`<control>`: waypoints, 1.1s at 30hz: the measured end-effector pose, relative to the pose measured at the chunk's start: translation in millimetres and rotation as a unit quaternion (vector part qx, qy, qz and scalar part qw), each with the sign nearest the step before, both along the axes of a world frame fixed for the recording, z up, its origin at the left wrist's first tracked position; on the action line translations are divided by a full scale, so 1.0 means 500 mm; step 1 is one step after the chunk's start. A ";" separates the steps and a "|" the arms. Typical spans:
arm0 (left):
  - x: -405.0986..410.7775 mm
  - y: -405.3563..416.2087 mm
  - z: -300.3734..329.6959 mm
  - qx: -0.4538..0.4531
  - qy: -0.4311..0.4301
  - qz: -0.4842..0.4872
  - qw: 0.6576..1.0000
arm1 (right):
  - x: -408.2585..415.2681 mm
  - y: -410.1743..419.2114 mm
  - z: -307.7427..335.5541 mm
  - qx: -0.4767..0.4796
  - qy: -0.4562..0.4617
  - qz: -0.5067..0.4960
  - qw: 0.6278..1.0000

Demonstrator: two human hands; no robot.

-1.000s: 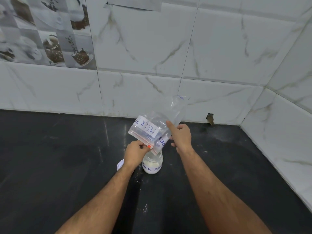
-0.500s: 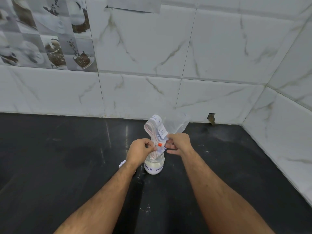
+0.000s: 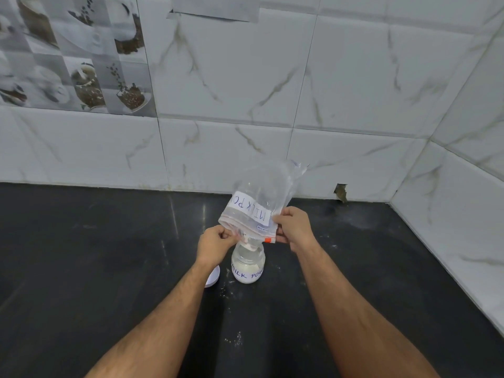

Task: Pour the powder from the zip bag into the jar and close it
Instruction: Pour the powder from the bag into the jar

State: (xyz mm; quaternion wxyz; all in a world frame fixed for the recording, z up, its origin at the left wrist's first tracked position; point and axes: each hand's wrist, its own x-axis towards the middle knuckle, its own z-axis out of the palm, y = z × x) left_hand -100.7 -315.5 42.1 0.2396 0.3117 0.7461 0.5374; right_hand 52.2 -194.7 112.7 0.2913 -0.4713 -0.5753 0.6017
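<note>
While both hands pinch zip bag edges over jar.

surface: black countertop | on it: jar, white lid just left, spilled powder specks

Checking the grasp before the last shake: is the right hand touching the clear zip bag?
Touching. The head view shows the right hand pinching the clear zip bag at its lower right edge.
</note>
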 end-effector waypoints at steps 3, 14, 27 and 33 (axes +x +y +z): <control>-0.007 -0.010 -0.015 -0.002 -0.009 0.042 0.999 | 0.016 0.009 -0.009 0.107 -0.044 -0.023 0.993; 0.017 -0.031 -0.040 0.045 -0.080 0.064 0.994 | 0.075 -0.034 -0.049 0.223 -0.068 0.023 0.972; 0.035 -0.042 -0.048 0.032 0.031 0.022 0.999 | 0.096 -0.053 -0.064 0.266 -0.056 -0.007 0.962; 0.027 -0.048 -0.045 0.017 0.039 0.041 0.998 | 0.102 -0.050 -0.071 0.243 -0.074 -0.011 0.967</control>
